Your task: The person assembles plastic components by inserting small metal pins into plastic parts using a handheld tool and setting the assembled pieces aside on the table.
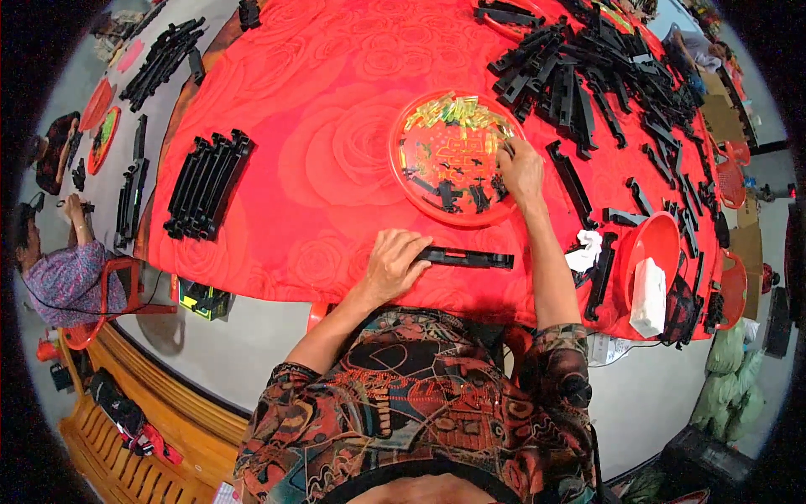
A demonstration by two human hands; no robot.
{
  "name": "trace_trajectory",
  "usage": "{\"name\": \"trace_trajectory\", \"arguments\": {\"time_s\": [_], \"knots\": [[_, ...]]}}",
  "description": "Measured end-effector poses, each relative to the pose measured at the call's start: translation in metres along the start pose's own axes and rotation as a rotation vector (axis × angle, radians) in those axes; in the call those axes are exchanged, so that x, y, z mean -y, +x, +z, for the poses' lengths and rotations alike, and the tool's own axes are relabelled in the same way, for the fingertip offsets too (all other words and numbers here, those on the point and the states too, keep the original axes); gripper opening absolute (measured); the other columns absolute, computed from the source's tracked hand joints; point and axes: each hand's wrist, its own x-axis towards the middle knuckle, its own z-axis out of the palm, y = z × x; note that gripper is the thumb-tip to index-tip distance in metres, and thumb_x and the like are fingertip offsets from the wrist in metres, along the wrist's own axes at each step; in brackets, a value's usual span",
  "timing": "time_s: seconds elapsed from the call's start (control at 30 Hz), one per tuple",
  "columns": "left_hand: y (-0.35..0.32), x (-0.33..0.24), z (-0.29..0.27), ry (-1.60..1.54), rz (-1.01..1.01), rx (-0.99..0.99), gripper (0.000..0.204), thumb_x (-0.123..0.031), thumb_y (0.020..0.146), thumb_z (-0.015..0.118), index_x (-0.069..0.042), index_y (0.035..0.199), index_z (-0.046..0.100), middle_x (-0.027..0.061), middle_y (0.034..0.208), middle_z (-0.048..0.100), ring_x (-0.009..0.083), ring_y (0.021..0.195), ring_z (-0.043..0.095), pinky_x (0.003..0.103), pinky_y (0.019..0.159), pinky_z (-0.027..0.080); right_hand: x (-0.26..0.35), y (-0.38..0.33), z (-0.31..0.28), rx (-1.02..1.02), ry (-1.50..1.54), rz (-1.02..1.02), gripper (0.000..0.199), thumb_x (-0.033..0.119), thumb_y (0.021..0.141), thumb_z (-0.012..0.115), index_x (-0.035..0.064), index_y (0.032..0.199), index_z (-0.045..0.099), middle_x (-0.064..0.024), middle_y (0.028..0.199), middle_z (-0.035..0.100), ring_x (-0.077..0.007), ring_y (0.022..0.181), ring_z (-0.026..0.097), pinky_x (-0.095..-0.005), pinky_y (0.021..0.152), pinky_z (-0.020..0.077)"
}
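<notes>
Right now left hand has fingers closed around the left end of a black bar, which lies crosswise on the red cloth near the body edge. Right hand is over the right side of the round tray, fingers bent down; can't tell if they pinch anything. Tray has yellowish strips at far side, small black parts at near side. Bar row sits left, big pile far right.

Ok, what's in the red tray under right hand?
Yellowish pieces at the far side of the tray, small black parts nearer. Right hand covers some of its right side; what's beneath is hidden.
</notes>
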Motion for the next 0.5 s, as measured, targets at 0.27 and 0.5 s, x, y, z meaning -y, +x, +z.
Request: {"name": "trace_trajectory", "arguments": {"time_s": [0.27,0.5], "knots": [[0.002,0.0,-0.001,-0.032,-0.01,-0.006,0.039,-0.017,0.069,0.072,-0.003,0.103,0.061,0.0104,0.096,0.059,0.0273,0.091,0.054,0.039,0.079,0.04,0.034,-0.031,-0.017,0.314,-0.038,-0.032,0.017,0.017,0.076,0.061,0.001,0.082,0.059,-0.02,0.083,0.061,-0.0378,0.078,0.059,-0.046,0.067,0.0468],[0.003,-0.001,-0.002,-0.024,-0.023,0.004,0.038,-0.017,0.07,0.071,-0.003,0.103,0.061,0.01,0.095,0.059,0.027,0.09,0.054,0.038,0.078,0.04,0.063,-0.044,0.01,0.344,0.084,-0.129,0.027,0.018,0.074,0.066,0.0033,0.095,0.059,-0.017,0.086,0.061,-0.0353,0.084,0.06,-0.0432,0.071,0.0467]]}}
